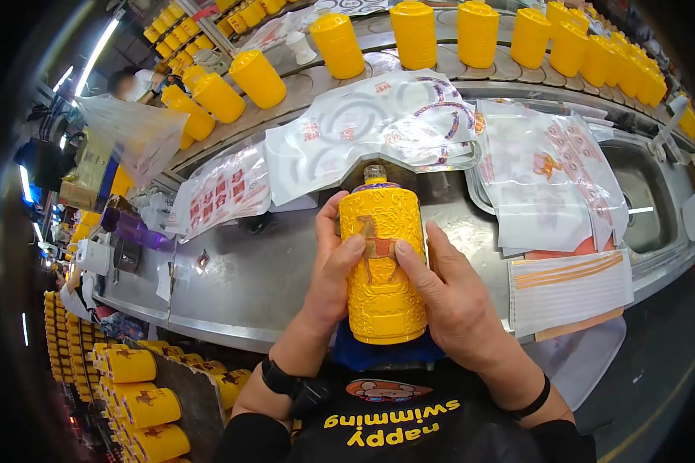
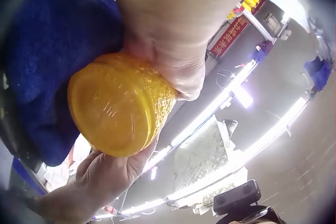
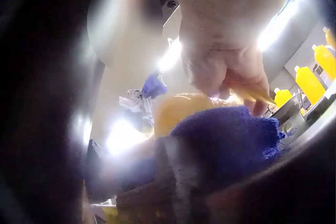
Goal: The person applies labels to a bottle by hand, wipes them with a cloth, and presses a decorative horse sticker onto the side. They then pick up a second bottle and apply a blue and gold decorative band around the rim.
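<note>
A yellow embossed bottle (image 1: pixel 386 301) with a clear glass neck is held upright between both hands, close in front of the body. On its front is a brown horse sticker (image 1: pixel 376 251). The left hand (image 1: pixel 330 270) grips the bottle's left side, its thumb on the sticker's left edge. From the other side, the right hand (image 1: pixel 462 305) holds the bottle, with its thumb pressing at the sticker's right edge. The left wrist view shows the bottle's round base (image 2: pixel 110 111). A blue cloth (image 3: pixel 226 140) lies below the bottle; most of the right fingers are hidden behind it.
A steel worktop (image 1: pixel 239 285) runs in front, bearing plastic-covered sticker sheets (image 1: pixel 316 147) and a white striped sheet (image 1: pixel 571 289). Beyond them, a conveyor (image 1: pixel 486 73) carries several yellow bottles (image 1: pixel 415 35). A sink (image 1: pixel 649 193) is at right. Finished-looking horse bottles (image 1: pixel 150 405) stand lower left.
</note>
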`<action>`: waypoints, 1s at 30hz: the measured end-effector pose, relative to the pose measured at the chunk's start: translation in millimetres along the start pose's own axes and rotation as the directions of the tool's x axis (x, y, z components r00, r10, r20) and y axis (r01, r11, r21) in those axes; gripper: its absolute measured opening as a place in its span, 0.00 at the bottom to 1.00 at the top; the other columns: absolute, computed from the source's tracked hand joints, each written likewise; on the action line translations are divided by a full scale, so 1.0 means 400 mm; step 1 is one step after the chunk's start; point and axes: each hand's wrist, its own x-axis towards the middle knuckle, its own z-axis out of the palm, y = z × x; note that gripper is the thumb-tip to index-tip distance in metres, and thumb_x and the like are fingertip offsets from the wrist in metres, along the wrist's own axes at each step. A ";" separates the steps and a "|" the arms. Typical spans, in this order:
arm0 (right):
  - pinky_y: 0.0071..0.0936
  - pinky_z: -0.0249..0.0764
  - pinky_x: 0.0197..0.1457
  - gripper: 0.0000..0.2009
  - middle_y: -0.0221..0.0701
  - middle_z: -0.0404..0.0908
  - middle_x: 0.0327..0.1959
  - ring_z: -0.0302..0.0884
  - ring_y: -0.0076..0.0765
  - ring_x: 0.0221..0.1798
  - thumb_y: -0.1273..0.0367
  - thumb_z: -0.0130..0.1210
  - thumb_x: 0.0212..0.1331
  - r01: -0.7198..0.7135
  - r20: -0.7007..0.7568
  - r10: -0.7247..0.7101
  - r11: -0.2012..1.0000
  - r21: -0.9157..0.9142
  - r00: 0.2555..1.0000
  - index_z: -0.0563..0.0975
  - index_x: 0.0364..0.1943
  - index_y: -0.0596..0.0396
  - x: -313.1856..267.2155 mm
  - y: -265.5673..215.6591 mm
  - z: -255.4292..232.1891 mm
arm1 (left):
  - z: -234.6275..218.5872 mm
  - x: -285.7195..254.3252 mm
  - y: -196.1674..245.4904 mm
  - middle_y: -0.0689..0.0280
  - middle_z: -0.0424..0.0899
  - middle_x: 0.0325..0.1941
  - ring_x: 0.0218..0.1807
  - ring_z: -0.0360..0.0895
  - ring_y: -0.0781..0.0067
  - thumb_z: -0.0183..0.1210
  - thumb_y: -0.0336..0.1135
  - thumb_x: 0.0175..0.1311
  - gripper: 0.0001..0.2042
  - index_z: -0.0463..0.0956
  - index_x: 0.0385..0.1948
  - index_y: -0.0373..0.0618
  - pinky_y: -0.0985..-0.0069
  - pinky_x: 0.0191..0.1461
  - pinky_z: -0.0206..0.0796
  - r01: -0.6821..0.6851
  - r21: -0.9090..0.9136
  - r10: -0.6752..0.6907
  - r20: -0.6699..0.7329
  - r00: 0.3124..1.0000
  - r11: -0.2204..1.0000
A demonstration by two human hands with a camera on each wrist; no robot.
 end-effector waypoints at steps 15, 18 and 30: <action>0.23 0.74 0.37 0.09 0.36 0.79 0.35 0.78 0.26 0.34 0.73 0.53 0.64 -0.385 0.007 0.491 0.675 0.629 0.871 0.70 0.45 0.60 0.124 -0.027 -0.046 | 0.001 0.005 0.000 0.56 0.65 0.61 0.60 0.70 0.66 0.54 0.35 0.63 0.33 0.47 0.67 0.47 0.68 0.63 0.67 0.026 0.033 -0.024 -0.047 0.999 0.999; 0.22 0.72 0.39 0.10 0.31 0.76 0.34 0.73 0.22 0.36 0.71 0.54 0.65 -0.365 0.004 0.448 0.724 0.586 0.894 0.70 0.46 0.59 0.124 -0.009 0.000 | -0.020 0.008 -0.025 0.58 0.64 0.59 0.59 0.69 0.66 0.55 0.36 0.62 0.33 0.48 0.67 0.48 0.69 0.62 0.67 0.012 0.126 -0.004 -0.063 0.998 0.992; 0.33 0.72 0.63 0.17 0.40 0.73 0.54 0.75 0.37 0.57 0.62 0.46 0.73 -0.438 0.064 0.536 0.611 0.660 0.842 0.65 0.58 0.56 0.023 0.136 -0.035 | -0.038 0.045 -0.100 0.47 0.59 0.66 0.70 0.57 0.52 0.59 0.53 0.61 0.39 0.47 0.68 0.49 0.68 0.74 0.48 -0.197 0.334 0.223 -0.039 0.974 0.922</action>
